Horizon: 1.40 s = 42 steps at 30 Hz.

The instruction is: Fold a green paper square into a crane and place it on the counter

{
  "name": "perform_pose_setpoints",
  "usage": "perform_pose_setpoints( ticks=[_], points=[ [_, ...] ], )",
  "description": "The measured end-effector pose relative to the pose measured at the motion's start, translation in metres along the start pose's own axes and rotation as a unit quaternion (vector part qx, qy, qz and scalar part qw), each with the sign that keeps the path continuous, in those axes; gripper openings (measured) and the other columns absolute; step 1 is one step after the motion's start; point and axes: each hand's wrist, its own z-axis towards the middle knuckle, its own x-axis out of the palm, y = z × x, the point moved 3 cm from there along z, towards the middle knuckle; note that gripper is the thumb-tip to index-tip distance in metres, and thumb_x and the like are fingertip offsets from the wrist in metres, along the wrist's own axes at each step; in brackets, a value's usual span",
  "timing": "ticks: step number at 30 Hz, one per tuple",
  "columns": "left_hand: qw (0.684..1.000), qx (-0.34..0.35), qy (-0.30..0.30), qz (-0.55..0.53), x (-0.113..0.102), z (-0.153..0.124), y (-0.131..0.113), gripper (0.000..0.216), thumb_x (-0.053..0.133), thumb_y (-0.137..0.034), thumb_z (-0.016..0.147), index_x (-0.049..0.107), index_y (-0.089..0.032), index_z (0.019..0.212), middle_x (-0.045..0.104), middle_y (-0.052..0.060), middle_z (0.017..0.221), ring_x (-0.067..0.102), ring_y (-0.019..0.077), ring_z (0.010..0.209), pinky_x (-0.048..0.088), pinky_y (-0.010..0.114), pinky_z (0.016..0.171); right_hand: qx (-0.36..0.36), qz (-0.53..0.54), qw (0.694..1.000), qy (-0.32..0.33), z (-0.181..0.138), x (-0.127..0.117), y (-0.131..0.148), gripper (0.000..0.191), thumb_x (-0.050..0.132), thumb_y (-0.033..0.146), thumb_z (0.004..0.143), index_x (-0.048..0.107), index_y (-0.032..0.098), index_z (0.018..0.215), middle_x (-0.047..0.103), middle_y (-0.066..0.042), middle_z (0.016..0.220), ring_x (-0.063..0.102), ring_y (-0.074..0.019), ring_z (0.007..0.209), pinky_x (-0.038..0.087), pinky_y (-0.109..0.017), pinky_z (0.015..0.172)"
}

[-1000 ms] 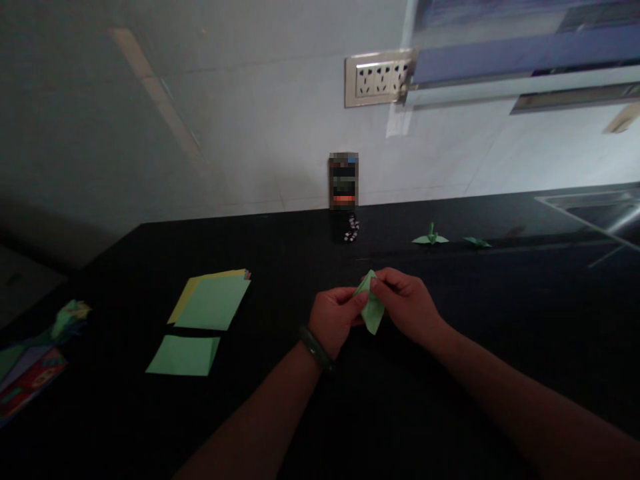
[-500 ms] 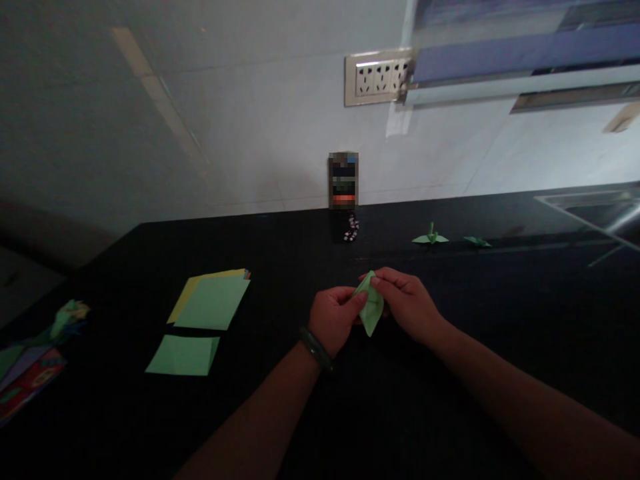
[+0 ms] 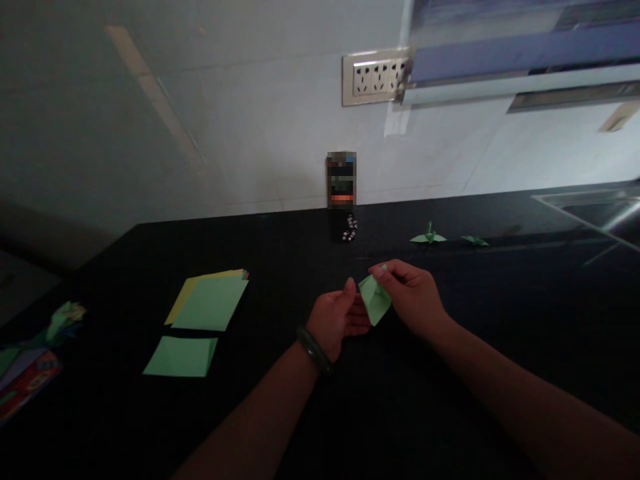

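Observation:
A small folded piece of green paper (image 3: pixel 375 300) is held above the black table (image 3: pixel 450 373). My right hand (image 3: pixel 413 297) pinches its upper edge between thumb and fingers. My left hand (image 3: pixel 337 319), with a dark band on the wrist, sits just left of the paper with the thumb raised and the fingers loosely curled, touching its lower left side. Both forearms reach in from the bottom of the view.
A stack of coloured paper squares (image 3: pixel 210 303) with green on top and a folded green sheet (image 3: pixel 181 357) lie at left. Coloured packaging (image 3: pixel 25 380) sits at the far left edge. Two green paper cranes (image 3: pixel 429 237) (image 3: pixel 474 240) and a phone (image 3: pixel 341 180) against the wall stand behind.
My right hand has lifted the folded paper slightly and turned it. My left hand has loosened its pinch, thumb now raised beside the paper.

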Motion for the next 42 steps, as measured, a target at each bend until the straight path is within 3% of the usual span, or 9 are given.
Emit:
perform_pose_setpoints(
  ticks=[5,12,18,26,33,42],
  points=[
    [0.994,-0.072,0.083,-0.021,0.0033,-0.0038,0.0057,0.039,0.055,-0.049,0.076,0.063,-0.011,0.081,0.067,0.009,0.074,0.065,0.0160,0.063,0.045,0.025,0.057,-0.018,-0.015,0.999,-0.038,-0.0011,-0.0017,0.0018,0.023,0.056,0.036,0.075,0.064,0.015,0.072,0.064,-0.004,0.067,0.055,-0.0138,0.057,0.043,-0.025,0.051],
    [0.988,-0.073,0.110,-0.078,0.0088,-0.0064,0.0063,0.034,0.049,-0.043,0.082,0.062,-0.011,0.083,0.067,0.009,0.079,0.065,0.0140,0.064,0.046,0.023,0.055,-0.037,-0.046,0.997,-0.050,-0.0051,-0.0009,0.0055,0.023,0.055,0.036,0.077,0.064,0.016,0.070,0.065,-0.004,0.069,0.056,-0.0140,0.058,0.043,-0.025,0.051],
    [0.995,-0.031,0.083,-0.035,0.0070,-0.0052,0.0037,0.026,0.054,-0.035,0.081,0.060,-0.010,0.078,0.064,0.006,0.068,0.056,0.0074,0.046,0.043,0.018,0.045,-0.065,-0.050,0.996,-0.047,-0.0060,-0.0014,0.0091,0.019,0.055,0.031,0.077,0.065,0.017,0.069,0.064,-0.003,0.070,0.057,-0.0132,0.061,0.044,-0.025,0.055],
    [0.999,0.001,0.034,0.030,0.0040,-0.0031,0.0030,0.019,0.055,-0.026,0.079,0.057,-0.010,0.069,0.060,0.001,0.056,0.045,0.0039,0.037,0.038,0.016,0.038,-0.066,-0.036,0.996,-0.046,-0.0058,-0.0005,0.0078,0.020,0.056,0.031,0.077,0.066,0.016,0.069,0.064,-0.004,0.070,0.057,-0.0136,0.061,0.044,-0.024,0.054],
    [0.994,0.023,0.017,0.102,0.0040,-0.0023,0.0021,0.020,0.056,-0.026,0.077,0.054,-0.012,0.063,0.055,-0.002,0.050,0.041,0.0033,0.034,0.034,0.016,0.035,-0.075,-0.047,0.994,-0.057,-0.0056,-0.0017,0.0074,0.019,0.057,0.031,0.077,0.066,0.016,0.068,0.063,-0.003,0.068,0.056,-0.0130,0.060,0.043,-0.024,0.054],
    [0.982,0.066,-0.021,0.175,0.0021,-0.0014,-0.0026,0.018,0.054,-0.025,0.078,0.060,-0.012,0.067,0.061,0.002,0.061,0.051,0.0056,0.043,0.041,0.017,0.043,-0.043,-0.026,0.997,-0.063,-0.0040,-0.0024,0.0068,0.022,0.058,0.034,0.075,0.064,0.016,0.064,0.061,-0.002,0.062,0.052,-0.0115,0.053,0.039,-0.023,0.047]
  ],
)
